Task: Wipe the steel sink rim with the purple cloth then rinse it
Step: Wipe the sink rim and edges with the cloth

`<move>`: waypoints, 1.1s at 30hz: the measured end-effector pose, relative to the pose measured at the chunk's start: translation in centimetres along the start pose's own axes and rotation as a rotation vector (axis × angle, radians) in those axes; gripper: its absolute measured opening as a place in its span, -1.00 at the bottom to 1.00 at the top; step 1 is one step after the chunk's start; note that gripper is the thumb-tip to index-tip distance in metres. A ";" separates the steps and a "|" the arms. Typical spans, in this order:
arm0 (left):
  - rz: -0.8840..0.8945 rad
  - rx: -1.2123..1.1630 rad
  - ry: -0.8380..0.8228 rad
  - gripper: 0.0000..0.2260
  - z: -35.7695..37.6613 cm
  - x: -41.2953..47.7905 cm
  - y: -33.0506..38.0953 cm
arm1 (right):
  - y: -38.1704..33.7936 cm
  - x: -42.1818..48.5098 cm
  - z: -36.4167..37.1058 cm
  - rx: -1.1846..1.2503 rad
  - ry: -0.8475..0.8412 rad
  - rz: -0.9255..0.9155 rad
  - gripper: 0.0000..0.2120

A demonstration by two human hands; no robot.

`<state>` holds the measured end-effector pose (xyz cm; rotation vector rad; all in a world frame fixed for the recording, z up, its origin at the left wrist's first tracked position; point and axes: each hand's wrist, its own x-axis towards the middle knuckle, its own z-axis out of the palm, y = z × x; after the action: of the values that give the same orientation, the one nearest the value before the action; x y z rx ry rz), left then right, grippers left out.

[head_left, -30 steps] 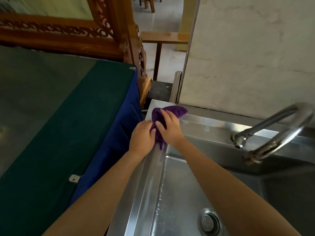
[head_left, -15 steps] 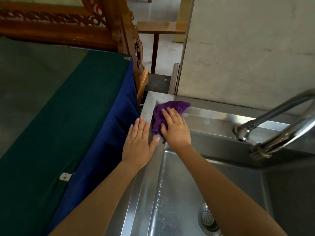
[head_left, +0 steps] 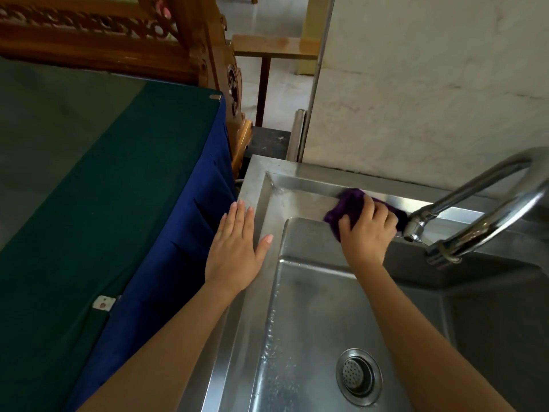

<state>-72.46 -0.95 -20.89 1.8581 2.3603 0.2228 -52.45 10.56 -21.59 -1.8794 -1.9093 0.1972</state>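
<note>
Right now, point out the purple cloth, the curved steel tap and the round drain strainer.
purple cloth (head_left: 352, 201), head view, bunched upper-left folds
curved steel tap (head_left: 490, 223), head view, thick lower tube
round drain strainer (head_left: 354, 376), head view, perforated centre

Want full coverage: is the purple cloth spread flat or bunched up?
Bunched: the purple cloth sits crumpled on the sink rim under the curled fingers of the right hand.

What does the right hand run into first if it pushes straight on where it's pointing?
The right hand, gripping the cloth, points across the rim; the wall behind it likely comes first. The tap sits off to the right, out of line.
</note>
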 end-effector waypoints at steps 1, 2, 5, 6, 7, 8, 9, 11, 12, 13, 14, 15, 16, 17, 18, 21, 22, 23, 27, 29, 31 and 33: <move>-0.002 -0.011 0.000 -0.39 0.0 0.0 0.0 | 0.1 0.1 0.6 -0.031 -0.042 0.011 -0.41; -0.006 -0.020 -0.001 -0.39 -0.1 0.0 0.0 | -0.1 0.2 1.2 -0.042 -0.057 0.008 -0.38; -0.005 -0.024 -0.004 -0.38 0.0 -0.1 0.0 | -1.9 0.4 2.4 -0.030 -0.082 0.033 -0.35; -0.003 -0.021 -0.006 -0.37 0.0 -0.1 0.0 | -2.9 0.2 2.5 -0.026 -0.125 0.004 -0.37; -0.005 -0.016 -0.008 -0.35 0.0 -0.1 0.0 | -4.1 -0.2 2.8 -0.018 -0.161 -0.065 -0.39; -0.008 -0.012 -0.007 -0.34 0.0 0.0 0.0 | -5.3 -0.6 3.1 -0.005 -0.194 -0.147 -0.41; -0.010 -0.004 -0.005 -0.33 0.0 0.0 0.0 | -6.4 -1.0 3.5 0.014 -0.229 -0.209 -0.43; -0.008 0.020 0.000 -0.32 0.1 0.0 0.0 | -8.0 -1.3 4.2 0.056 -0.265 -0.259 -0.47; -0.005 0.025 -0.001 -0.31 0.1 0.0 0.1 | -8.5 -1.3 4.3 0.070 -0.274 -0.280 -0.48; -0.006 0.021 -0.003 -0.31 0.0 0.0 0.1 | -8.7 -1.1 4.2 0.076 -0.291 -0.311 -0.47; -0.009 0.014 -0.003 -0.30 0.0 0.0 0.1 | -8.7 -0.9 4.3 0.078 -0.318 -0.358 -0.46; -0.012 0.010 -0.004 -0.30 -0.1 0.0 0.1 | -8.6 -0.6 4.2 0.086 -0.344 -0.407 -0.44; -0.011 0.011 -0.004 -0.30 -0.1 0.0 0.1 | -8.3 -0.4 4.1 0.104 -0.373 -0.457 -0.43; -0.006 0.013 -0.005 -0.30 -0.1 0.0 0.1 | -7.8 -0.3 3.9 0.132 -0.404 -0.506 -0.42; -0.001 0.015 -0.005 -0.29 -0.2 -0.1 0.2 | -7.2 -0.1 3.8 0.166 -0.434 -0.564 -0.42; 0.005 0.008 0.002 -0.24 -0.4 0.0 0.2 | -5.7 0.5 3.6 0.206 -0.480 -0.720 -0.48; 0.010 0.006 -0.001 -0.23 -0.5 0.0 0.2 | -5.4 0.9 3.7 0.193 -0.473 -0.738 -0.49; 0.014 0.006 -0.006 -0.23 -0.5 -0.1 0.1 | -5.4 1.2 3.9 0.179 -0.454 -0.737 -0.51; 0.001 0.016 0.005 -0.27 -0.2 -0.1 0.0 | -7.0 2.8 5.4 0.162 -0.288 -0.688 -0.57; 0.000 0.022 0.001 -0.28 -0.2 -0.1 0.1 | -8.2 3.9 5.8 0.146 -0.263 -0.640 -0.52; -0.003 0.017 -0.015 -0.28 -0.3 -0.1 0.1 | -9.3 4.9 6.2 0.091 -0.261 -0.605 -0.50; -0.006 0.015 -0.016 -0.27 -0.3 0.0 0.1 | -10.6 5.8 6.5 0.040 -0.239 -0.572 -0.50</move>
<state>-72.43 -0.99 -20.53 1.8523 2.3629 0.1893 -64.60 16.98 -21.81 -1.2559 -2.4930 0.2800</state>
